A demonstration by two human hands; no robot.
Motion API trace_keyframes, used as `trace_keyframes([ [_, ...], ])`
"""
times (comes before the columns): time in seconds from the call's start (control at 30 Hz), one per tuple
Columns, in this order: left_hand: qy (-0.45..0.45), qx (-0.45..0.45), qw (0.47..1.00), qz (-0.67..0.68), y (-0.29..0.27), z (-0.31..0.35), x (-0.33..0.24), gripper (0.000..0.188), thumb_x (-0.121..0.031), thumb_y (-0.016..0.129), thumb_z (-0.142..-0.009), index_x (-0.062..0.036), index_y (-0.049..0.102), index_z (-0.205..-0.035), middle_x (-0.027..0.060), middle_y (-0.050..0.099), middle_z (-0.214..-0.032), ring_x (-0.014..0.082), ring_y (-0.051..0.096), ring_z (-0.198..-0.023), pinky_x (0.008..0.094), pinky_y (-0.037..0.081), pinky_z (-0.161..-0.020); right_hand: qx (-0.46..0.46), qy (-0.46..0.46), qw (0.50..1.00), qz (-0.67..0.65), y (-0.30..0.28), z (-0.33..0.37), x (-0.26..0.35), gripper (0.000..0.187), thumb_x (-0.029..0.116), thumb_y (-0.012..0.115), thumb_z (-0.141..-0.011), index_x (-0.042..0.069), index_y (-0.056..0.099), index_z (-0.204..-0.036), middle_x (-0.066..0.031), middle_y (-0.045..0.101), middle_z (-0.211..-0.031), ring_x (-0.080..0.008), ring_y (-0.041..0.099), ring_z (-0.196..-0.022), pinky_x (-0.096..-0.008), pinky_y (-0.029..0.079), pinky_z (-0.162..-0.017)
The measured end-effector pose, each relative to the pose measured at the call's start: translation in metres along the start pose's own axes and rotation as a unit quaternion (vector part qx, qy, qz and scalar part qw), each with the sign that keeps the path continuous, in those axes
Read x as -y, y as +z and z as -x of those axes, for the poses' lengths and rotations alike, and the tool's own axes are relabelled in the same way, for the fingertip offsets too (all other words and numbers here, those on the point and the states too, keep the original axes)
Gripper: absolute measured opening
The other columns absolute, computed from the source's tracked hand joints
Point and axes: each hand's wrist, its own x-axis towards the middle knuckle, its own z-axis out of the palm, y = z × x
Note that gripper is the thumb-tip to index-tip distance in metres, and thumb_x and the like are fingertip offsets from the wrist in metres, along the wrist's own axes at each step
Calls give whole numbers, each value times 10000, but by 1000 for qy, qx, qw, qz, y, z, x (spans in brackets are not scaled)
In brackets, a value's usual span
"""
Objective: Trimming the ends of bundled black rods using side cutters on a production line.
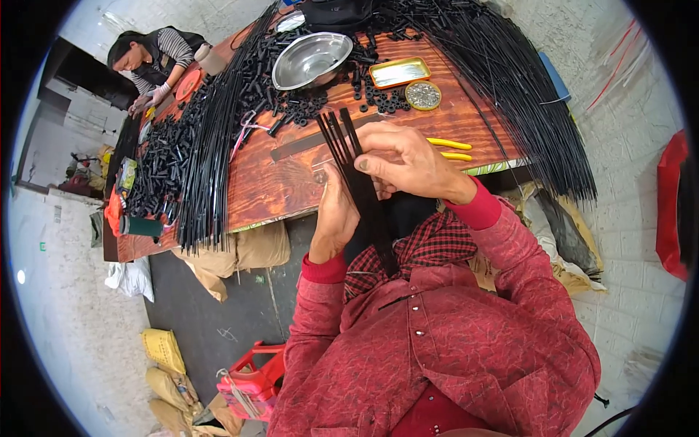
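My left grip (336, 217) and right grip (415, 166) clasp long, flat black strips (370, 213), seemingly unfinished, twelve-o'clock ends splayed. Thin, loose black rods (510, 87) lie unworked at two o'clock.

1 head-worn fisheye, looking down, table (263, 191) near.

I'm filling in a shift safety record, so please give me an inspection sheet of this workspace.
Surface: reddish wooden table, partly bare.
Job's things: fanned black strips, upper ends spread.
Clutter: loose black parts, long black rods, steel bowl, yellow tray, dish of small metal pieces, yellow-handled tool.
Hands: right hand pinches the strips; left hand at their left side, grip unclear.
Cables: dark cord lower right, use unclear.
Surroundings: co-worker at the table's far left; sacks, red chair on the floor.
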Motion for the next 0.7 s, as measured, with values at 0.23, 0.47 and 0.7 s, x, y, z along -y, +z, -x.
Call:
trace_keyframes([
  [0.23, 31, -101, 994, 1, -8, 18, 16, 260, -298, 510, -1024, -60, 612, -1050, 40, 636, -915, 130, 613, -807, 283, 509, -721, 171, -117, 978, 0, -27, 28, 58, 189, -20, 590, -741, 0, 679, -908, -149, 642, -1173, -373, 525, -1213, -481, 419, -1018],
  [0.47, 109, -57, 975, -184, 17, 56, 19, 290, -237, 416, -1063, 4, 572, -1100, 118, 687, -976, 169, 627, -866, 316, 510, -803, 132, 36, 990, 30, -39, 71, 63, 263, -113, 490, -707, -6, 693, -835, -131, 681, -1001, -285, 662, -954, -370, 517, -873],
  [0.7, 81, 34, 963, -256, 32, 67, 2, 304, -215, 501, -1025, 0, 586, -1222, 65, 625, -1161, 133, 561, -1034, 300, 436, -946, 173, 231, 945, -154, 15, 95, 37, 427, 191, 636, -948, -20, 513, -1298, -92, 647, -1118, -144, 601, -1031, -303, 498, -891],
])
